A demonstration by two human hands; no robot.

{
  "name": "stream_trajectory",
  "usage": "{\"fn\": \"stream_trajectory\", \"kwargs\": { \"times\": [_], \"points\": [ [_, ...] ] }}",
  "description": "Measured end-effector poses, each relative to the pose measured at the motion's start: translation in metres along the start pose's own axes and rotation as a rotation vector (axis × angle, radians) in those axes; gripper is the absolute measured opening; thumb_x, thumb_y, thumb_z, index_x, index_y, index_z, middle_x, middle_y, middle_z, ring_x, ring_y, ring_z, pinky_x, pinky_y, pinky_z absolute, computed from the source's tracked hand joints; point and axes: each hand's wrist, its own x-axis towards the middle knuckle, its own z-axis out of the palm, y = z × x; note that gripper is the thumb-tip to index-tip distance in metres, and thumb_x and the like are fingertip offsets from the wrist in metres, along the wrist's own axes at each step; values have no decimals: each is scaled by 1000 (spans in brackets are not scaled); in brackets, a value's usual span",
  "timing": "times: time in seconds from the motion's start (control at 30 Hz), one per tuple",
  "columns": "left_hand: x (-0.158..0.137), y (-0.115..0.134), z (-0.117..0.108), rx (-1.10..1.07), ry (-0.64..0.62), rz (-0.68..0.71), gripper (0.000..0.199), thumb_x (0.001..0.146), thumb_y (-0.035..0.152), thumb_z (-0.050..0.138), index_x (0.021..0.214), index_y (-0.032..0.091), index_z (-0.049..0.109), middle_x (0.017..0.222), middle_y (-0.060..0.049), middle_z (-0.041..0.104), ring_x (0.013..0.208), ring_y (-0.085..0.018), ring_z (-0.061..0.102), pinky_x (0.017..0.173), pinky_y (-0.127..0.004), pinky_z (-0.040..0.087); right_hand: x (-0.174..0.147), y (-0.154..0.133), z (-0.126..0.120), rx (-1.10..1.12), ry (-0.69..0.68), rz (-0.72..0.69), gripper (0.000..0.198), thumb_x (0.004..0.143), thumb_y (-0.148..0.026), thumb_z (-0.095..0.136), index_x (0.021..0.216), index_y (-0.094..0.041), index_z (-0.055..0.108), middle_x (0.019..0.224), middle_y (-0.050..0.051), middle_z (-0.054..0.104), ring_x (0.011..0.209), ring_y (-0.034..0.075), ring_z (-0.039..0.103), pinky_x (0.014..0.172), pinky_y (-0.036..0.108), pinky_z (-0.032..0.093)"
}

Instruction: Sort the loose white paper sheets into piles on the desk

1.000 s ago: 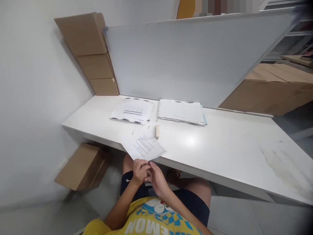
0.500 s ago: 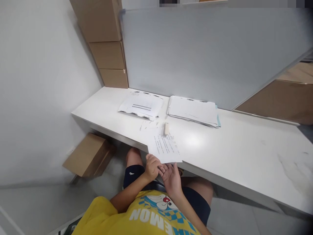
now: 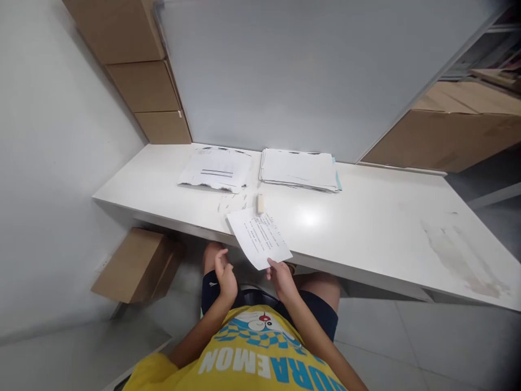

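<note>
A printed sheet of paper (image 3: 260, 241) lies partly on the white desk, its near corner reaching out past the front edge. That corner is pinched by my right hand (image 3: 280, 277), thumb on top. My left hand (image 3: 226, 277) is raised off the paper, over my lap, with thumb and fingers apart and nothing in it. At the sheet's far edge sits a small cream-coloured block (image 3: 260, 203), which looks like an eraser.
Farther back lie a sheet with dark ragged edges (image 3: 215, 169) and a stack of papers (image 3: 299, 168). Cardboard boxes (image 3: 142, 87) are piled at the back left; another box (image 3: 126, 266) sits below the desk (image 3: 366, 222). A grey panel (image 3: 277, 70) borders the desk's rear.
My left hand has let go of the paper and moved left. My right hand has taken the near corner, and the sheet has turned. The camera view has shifted.
</note>
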Motion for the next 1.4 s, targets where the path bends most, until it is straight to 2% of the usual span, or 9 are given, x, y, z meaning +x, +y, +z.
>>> {"fn": "stream_trajectory", "kwargs": {
  "times": [0.1,0.3,0.43,0.5,0.63,0.77,0.97,1.1,1.4],
  "points": [
    [10,-10,-14,-152,19,-295,28,75,33,59,101,21,60,100,-6,64,101,-22,60,93,-35,44,-7,-7,-26,-70,-99,35,44,67,-46,73,44,-20,46,37,-4,40,33,7,32,39,24,29],
    [37,11,-15,-277,-393,-544,51,80,62,56,107,20,64,100,-8,69,90,-22,63,76,-32,49,-16,-41,-63,-167,-152,117,42,66,-47,72,47,-20,45,37,-8,31,34,6,26,38,23,18],
    [51,32,-3,-174,-500,-497,54,78,66,58,93,15,68,88,-8,70,83,-21,62,73,-30,48,-6,-62,-68,-272,-195,153,45,66,-50,73,47,-22,44,38,-8,30,36,6,24,38,23,21],
    [57,39,1,-55,-528,-473,51,74,65,63,82,15,67,75,-5,66,72,-18,58,65,-26,44,2,-69,-65,-308,-122,82,42,65,-53,73,51,-22,49,40,-5,39,39,10,32,40,25,29],
    [70,43,4,241,-542,-349,42,74,55,65,58,18,53,55,3,47,56,-11,42,53,-22,29,20,-80,-52,-408,1,-173,34,69,-51,70,85,-22,66,79,5,70,73,22,61,65,32,48],
    [81,41,6,443,-527,-243,48,75,53,62,48,20,41,48,5,35,51,-10,33,49,-23,20,39,-88,-45,-564,25,-223,40,73,-48,62,101,-19,65,94,8,72,83,26,64,71,35,50],
    [76,43,18,341,-538,-315,54,78,63,56,48,20,43,43,3,39,44,-11,38,46,-23,25,64,-94,-51,-700,103,-302,41,74,-43,55,105,-19,65,96,8,72,86,26,65,76,37,50],
    [68,52,26,297,-505,-360,56,74,66,62,48,19,45,42,2,41,43,-11,39,44,-24,25,70,-98,-54,-594,78,-290,38,71,-43,61,101,-20,67,90,8,73,83,27,66,72,37,51],
    [64,53,32,142,-470,-430,43,71,56,69,61,16,56,55,2,47,50,-10,41,47,-22,34,72,-96,-54,-614,128,-309,37,76,-43,57,105,-21,66,86,5,72,80,25,65,70,35,50]
  ]
}}
